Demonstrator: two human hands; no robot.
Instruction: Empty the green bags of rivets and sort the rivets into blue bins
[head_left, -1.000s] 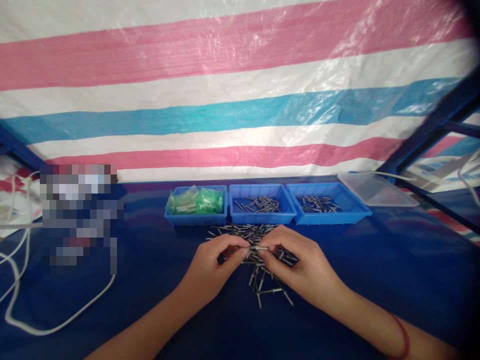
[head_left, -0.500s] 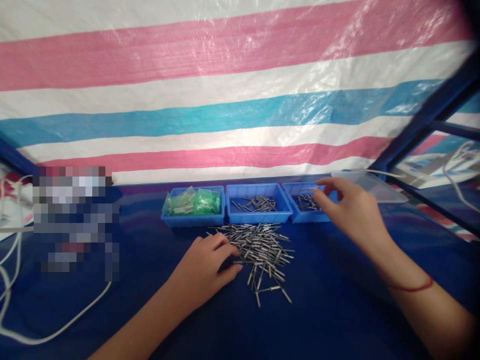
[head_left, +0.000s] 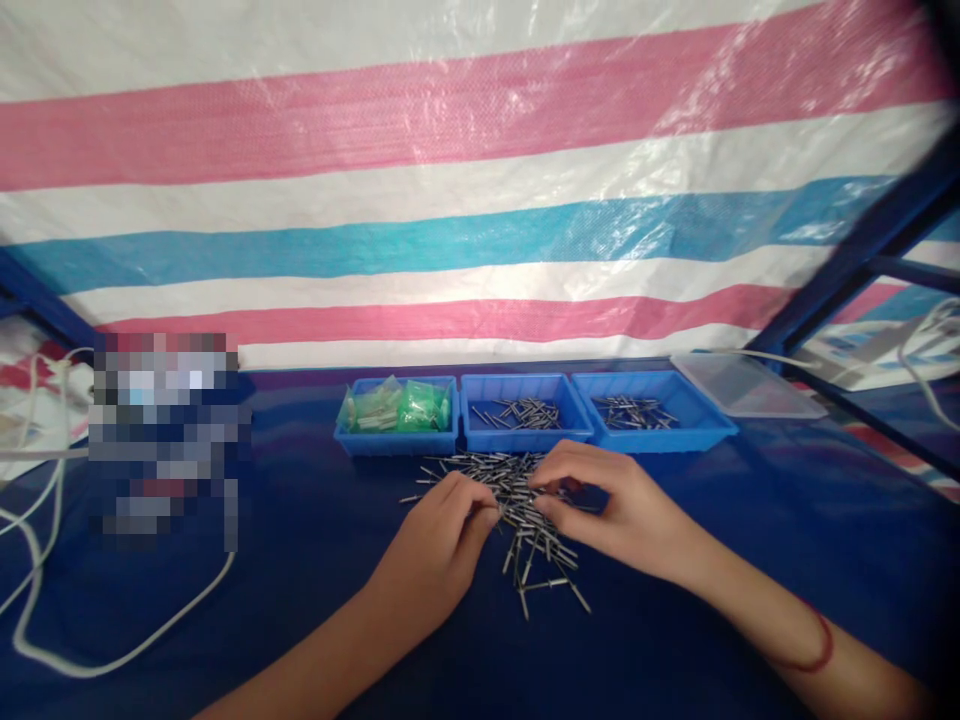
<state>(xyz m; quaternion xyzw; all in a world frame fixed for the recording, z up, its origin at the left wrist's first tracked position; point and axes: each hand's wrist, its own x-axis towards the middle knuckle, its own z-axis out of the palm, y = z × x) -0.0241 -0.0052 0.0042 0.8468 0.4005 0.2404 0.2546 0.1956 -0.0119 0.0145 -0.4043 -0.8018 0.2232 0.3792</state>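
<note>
A loose heap of silvery blind rivets [head_left: 536,520] lies on the dark blue tabletop between my hands. My left hand [head_left: 442,535] is at the heap's left edge, thumb and forefinger pinched together on a rivet, which is mostly hidden by the fingertips. Over the right side of the heap is my right hand [head_left: 611,505], its thumb and forefinger curved with a small gap between them. Behind the heap, the middle blue bin [head_left: 525,440] and the right blue bin [head_left: 660,438] each hold some rivets.
A left blue bin [head_left: 397,443] contains green and clear plastic packets [head_left: 420,405]. A translucent lid [head_left: 750,385] lies at the back right. White cable [head_left: 120,665] loops on the left, near a pixelated patch. A striped sheet [head_left: 450,240] hangs behind.
My right hand has come from the right bin down and left to the heap. My left thumb and forefinger have closed into a pinch. The view has shifted slightly.
</note>
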